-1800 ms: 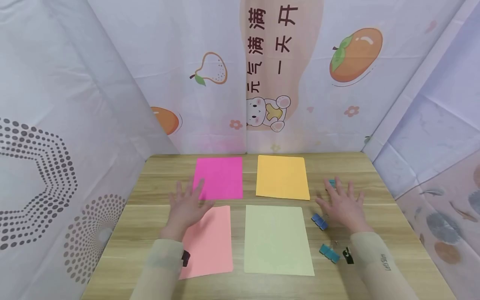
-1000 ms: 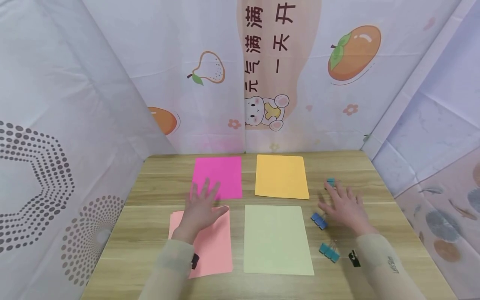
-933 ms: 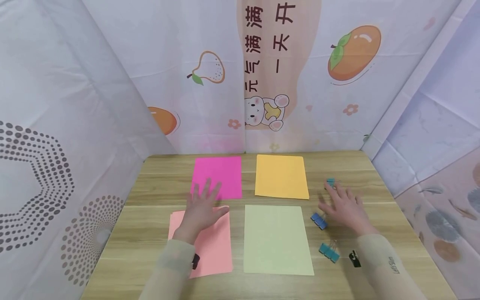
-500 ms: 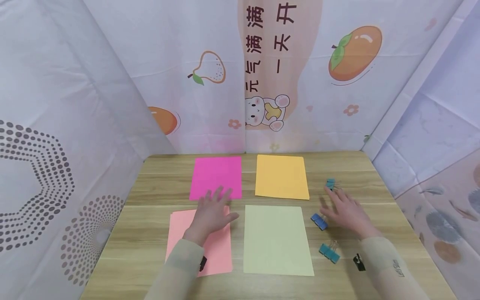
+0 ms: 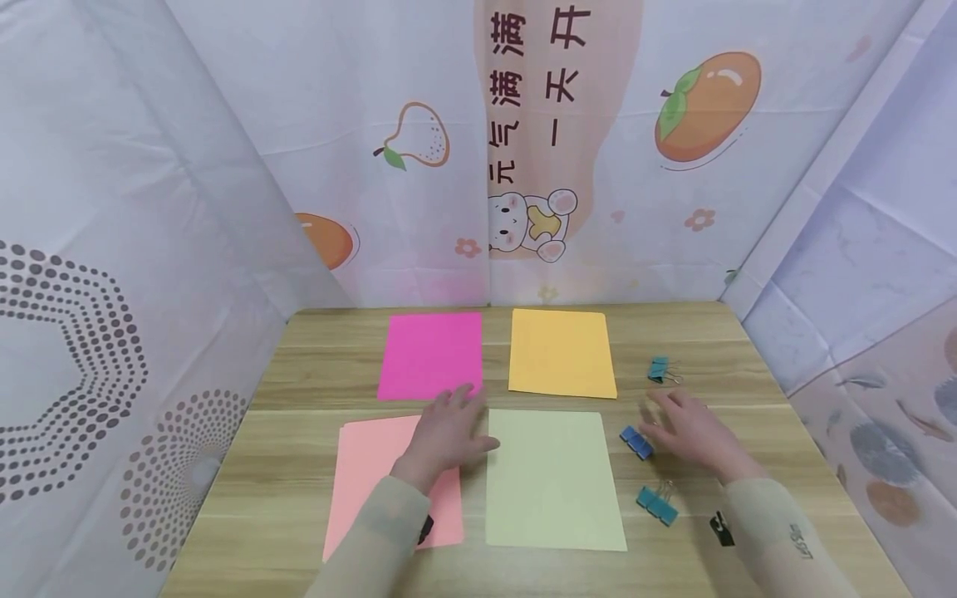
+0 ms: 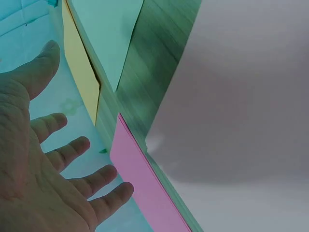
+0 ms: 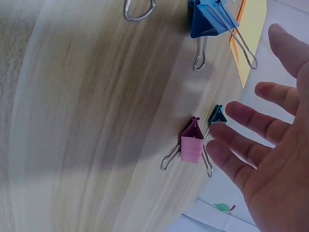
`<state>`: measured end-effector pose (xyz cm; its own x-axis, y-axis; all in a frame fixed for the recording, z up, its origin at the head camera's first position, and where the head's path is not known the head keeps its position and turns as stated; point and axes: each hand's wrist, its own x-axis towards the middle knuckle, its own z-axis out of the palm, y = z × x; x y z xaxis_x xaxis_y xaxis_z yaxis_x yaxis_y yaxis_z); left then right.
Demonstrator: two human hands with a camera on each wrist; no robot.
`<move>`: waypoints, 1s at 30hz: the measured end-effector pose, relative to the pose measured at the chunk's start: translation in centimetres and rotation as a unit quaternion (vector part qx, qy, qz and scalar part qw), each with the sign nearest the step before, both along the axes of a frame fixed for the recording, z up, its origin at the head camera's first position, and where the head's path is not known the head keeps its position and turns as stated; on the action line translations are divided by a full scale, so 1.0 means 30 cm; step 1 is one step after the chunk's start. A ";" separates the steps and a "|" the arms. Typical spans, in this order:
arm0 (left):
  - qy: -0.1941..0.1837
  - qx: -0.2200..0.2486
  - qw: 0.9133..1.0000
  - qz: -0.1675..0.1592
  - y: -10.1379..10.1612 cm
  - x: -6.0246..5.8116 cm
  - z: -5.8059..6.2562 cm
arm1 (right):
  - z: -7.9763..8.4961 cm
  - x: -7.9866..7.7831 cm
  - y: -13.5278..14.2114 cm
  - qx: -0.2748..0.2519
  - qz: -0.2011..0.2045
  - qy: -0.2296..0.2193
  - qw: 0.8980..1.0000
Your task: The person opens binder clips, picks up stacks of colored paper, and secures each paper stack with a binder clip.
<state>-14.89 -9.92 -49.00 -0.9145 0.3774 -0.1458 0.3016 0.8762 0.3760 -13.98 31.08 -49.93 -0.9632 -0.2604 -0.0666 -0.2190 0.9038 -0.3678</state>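
My left hand (image 5: 446, 436), fingers spread and relaxed, hovers over the gap between the salmon paper (image 5: 359, 473) and the pale green paper (image 5: 553, 482). Its palm holds nothing in the left wrist view. Behind are a magenta sheet (image 5: 432, 355) and an orange sheet (image 5: 562, 353). On the right, my right hand (image 5: 695, 433) hangs loosely curled and bare above several binder clips. A blue clip (image 5: 636, 442) lies left of it, one teal clip (image 5: 659, 369) beyond and another teal clip (image 5: 658, 505) nearer. The right wrist view shows a pink clip (image 7: 192, 147) by the fingertips, hidden by the hand in the head view.
The four-sided sheets lie flat on a wooden table (image 5: 262, 498). Printed cloth curtains (image 5: 419, 266) enclose it at the back and both sides. A small black device (image 5: 721, 529) sits at my right wrist.
My left hand has moved right and slightly toward me, from the salmon paper's left side to the pale green paper's edge. My right hand has drawn back a little, uncovering the far teal clip.
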 end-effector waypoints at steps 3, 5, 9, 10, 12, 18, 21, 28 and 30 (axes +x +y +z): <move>-0.003 -0.005 1.000 -0.007 0.022 0.001 -0.002 | -0.006 0.000 0.000 0.003 0.008 -0.007 1.000; -0.004 -0.010 1.000 -0.011 0.036 0.000 -0.004 | -0.010 0.000 0.000 0.004 0.013 -0.012 1.000; -0.009 -0.022 1.000 -0.014 0.061 0.001 -0.017 | -0.021 0.001 0.001 -0.003 0.021 -0.025 0.999; -0.010 -0.025 1.000 -0.015 0.066 0.003 -0.020 | -0.024 0.002 0.001 -0.005 0.021 -0.029 0.999; -0.010 -0.031 0.999 -0.016 0.076 0.006 -0.025 | -0.029 0.002 0.002 -0.011 0.022 -0.033 0.999; -0.005 -0.046 0.999 -0.027 0.104 0.018 -0.029 | -0.043 -0.004 0.010 -0.027 0.024 -0.037 0.999; -0.008 -0.049 0.998 -0.030 0.117 0.022 -0.030 | -0.048 -0.005 0.012 -0.033 0.021 -0.040 0.998; -0.013 -0.056 0.998 -0.025 0.133 0.030 -0.040 | -0.052 -0.008 0.012 -0.033 0.032 -0.038 0.998; -0.015 -0.057 0.998 -0.024 0.135 0.032 -0.043 | -0.053 -0.006 0.012 -0.030 0.032 -0.037 0.998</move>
